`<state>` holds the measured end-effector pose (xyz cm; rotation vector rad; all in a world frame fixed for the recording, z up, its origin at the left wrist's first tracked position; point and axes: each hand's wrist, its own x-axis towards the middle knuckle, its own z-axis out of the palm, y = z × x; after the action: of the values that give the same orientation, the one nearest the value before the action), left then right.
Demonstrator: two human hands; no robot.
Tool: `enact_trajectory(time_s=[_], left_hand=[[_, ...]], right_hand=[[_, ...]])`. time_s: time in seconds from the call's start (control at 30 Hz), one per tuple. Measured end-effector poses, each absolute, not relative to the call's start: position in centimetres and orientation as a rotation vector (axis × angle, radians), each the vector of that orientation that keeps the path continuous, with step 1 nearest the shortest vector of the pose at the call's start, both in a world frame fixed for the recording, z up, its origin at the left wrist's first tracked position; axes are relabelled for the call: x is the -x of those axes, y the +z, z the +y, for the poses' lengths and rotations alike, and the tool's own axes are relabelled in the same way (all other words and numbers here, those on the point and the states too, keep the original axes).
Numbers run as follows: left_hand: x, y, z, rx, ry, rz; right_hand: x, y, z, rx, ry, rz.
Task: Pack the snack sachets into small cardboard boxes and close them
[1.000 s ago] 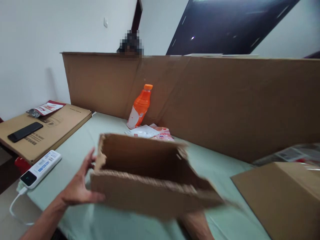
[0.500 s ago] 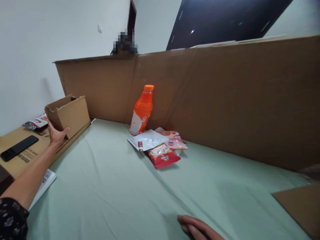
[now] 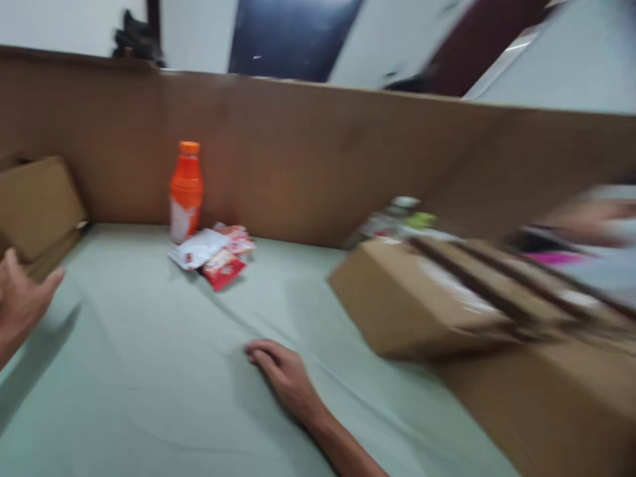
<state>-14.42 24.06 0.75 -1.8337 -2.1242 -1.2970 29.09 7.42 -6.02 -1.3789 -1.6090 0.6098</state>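
Note:
My right hand (image 3: 281,371) lies flat on the pale green cloth (image 3: 149,384), fingers stretched out, holding nothing. My left hand (image 3: 22,298) hangs at the left edge with fingers spread and nothing in it, a little below and in front of a small cardboard box (image 3: 34,202) that rests at the far left. An orange bottle (image 3: 185,192) stands upright against the cardboard wall (image 3: 318,159), with several snack packets (image 3: 213,252) lying just in front of it. The picture is smeared by motion.
A large cardboard box (image 3: 427,298) with open flaps stands at the right, with blurred packets behind it and another box (image 3: 561,404) in front of it at the lower right. A person's dark hair (image 3: 134,40) shows above the wall at the top left.
My left hand has let go of the small box and drawn back from it. The view has swung to the right, bringing the big boxes in. My right hand now lies farther onto the cloth.

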Motion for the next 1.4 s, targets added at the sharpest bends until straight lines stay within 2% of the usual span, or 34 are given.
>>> enact_trajectory(time_s=[0.13,0.23,0.3,0.37,0.43,0.6,0.77,0.97,1.07,1.13,1.2,1.4], left_hand=[[9.4,-7.1,18.9,2.380,-1.156,-1.949],[5.7,-11.2,14.1,2.661,-0.916,-1.330],[3.6,-12.0,11.3,2.683,-0.777,-1.157],[2.1,-11.7,9.5,2.699,-0.625,-1.082],[1.5,-11.1,8.7,2.707,-0.497,-1.067],[2.4,-11.0,9.2,2.656,-0.523,-0.982],[3.0,-11.0,9.8,2.763,-0.694,-1.112],[1.0,-4.9,7.5,3.211,-1.072,-1.483],[0.3,-2.2,6.2,3.465,-1.299,-1.382],[0.2,-1.4,5.3,3.571,-1.294,-1.425],[0.3,-1.3,4.3,3.605,-1.225,-1.521],[1.3,-2.2,2.8,3.603,-1.079,-1.497]], right_hand=[[-32.1,-4.0,8.8,1.491,0.346,-1.592],[-37.5,-0.8,8.0,1.553,0.085,-1.497],[-41.7,1.7,7.5,1.615,-0.072,-1.388],[-45.8,3.5,7.5,1.854,-0.266,-1.210],[-48.9,4.6,7.8,2.009,-0.333,-1.067],[-50.9,5.4,8.5,2.038,-0.168,-1.135],[-45.7,6.0,5.2,1.850,-0.050,-1.446],[-37.8,7.7,-3.9,1.349,0.024,-2.041],[-35.8,9.0,-6.3,1.070,0.362,-2.237],[-35.1,9.6,-6.6,1.017,0.620,-2.224],[-34.7,9.6,-6.1,1.095,0.743,-2.146],[-34.0,9.8,-2.6,1.274,0.644,-2.220]])
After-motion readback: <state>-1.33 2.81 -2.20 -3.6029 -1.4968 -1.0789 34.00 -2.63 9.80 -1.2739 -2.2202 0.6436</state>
